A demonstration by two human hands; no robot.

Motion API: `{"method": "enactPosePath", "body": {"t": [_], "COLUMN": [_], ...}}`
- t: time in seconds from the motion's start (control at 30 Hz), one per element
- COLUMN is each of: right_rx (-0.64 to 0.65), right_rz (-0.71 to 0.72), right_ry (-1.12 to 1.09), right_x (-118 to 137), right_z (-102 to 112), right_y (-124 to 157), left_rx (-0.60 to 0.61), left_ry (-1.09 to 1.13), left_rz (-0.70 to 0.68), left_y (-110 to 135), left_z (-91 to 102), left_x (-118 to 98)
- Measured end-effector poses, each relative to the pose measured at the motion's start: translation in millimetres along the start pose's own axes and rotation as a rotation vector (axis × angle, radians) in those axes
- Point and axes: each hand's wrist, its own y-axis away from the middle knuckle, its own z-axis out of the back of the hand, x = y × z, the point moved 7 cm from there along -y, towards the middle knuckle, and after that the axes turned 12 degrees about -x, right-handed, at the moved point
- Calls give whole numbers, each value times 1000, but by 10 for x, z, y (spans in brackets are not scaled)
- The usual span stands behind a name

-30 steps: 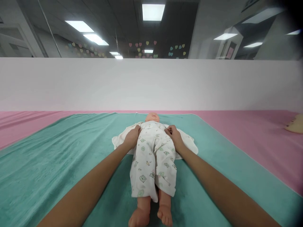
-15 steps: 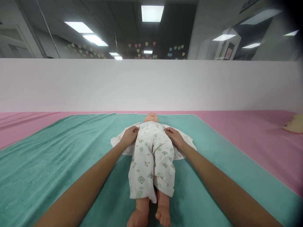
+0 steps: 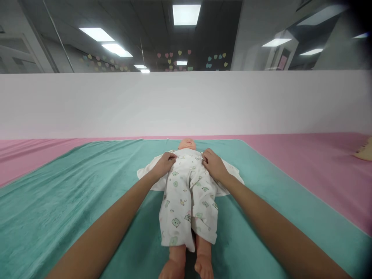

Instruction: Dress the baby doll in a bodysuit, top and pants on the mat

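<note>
A baby doll [image 3: 187, 143] lies on its back, its head away from me and its bare feet toward me. It wears white baby pants [image 3: 176, 209] printed with green animal figures, drawn high over its trunk. My left hand [image 3: 165, 164] is closed with its fingers pinched on the waist of the pants at the doll's left-hand side in view. My right hand [image 3: 214, 164] grips the opposite side of the same waist, fingers curled. A white cloth, seemingly the doll's shirt [image 3: 234, 173], spreads out at both sides beneath my wrists.
A teal blanket [image 3: 87, 193] lies under the doll, over a pink sheet [image 3: 314, 166]. Behind stands a low white wall [image 3: 186, 104] with glass above it. A pale yellow object [image 3: 364, 151] sits at the far right edge.
Both hands have shifted a little inward over the waist of the pants, and my right hand is slightly higher. The view has moved slightly.
</note>
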Motion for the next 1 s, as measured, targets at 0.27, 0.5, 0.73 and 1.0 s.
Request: {"method": "enactPosePath", "body": {"t": [0.27, 0.5, 0.73, 1.0], "right_rx": [149, 221, 274, 483], "right_rz": [-347, -389, -302, -193], "right_ry": [-409, -501, -375, -249], "right_x": [-282, -192, 40, 83], "right_z": [-161, -126, -70, 60], "right_y": [1, -71, -113, -143], "left_rx": [54, 106, 381, 177], "left_ry": [-49, -141, -309, -268], "left_rz": [-86, -119, -189, -304], "left_y": [-42, -88, -200, -194], "left_z": [9, -91, -304, -289], "left_x": [59, -195, -419, -428]}}
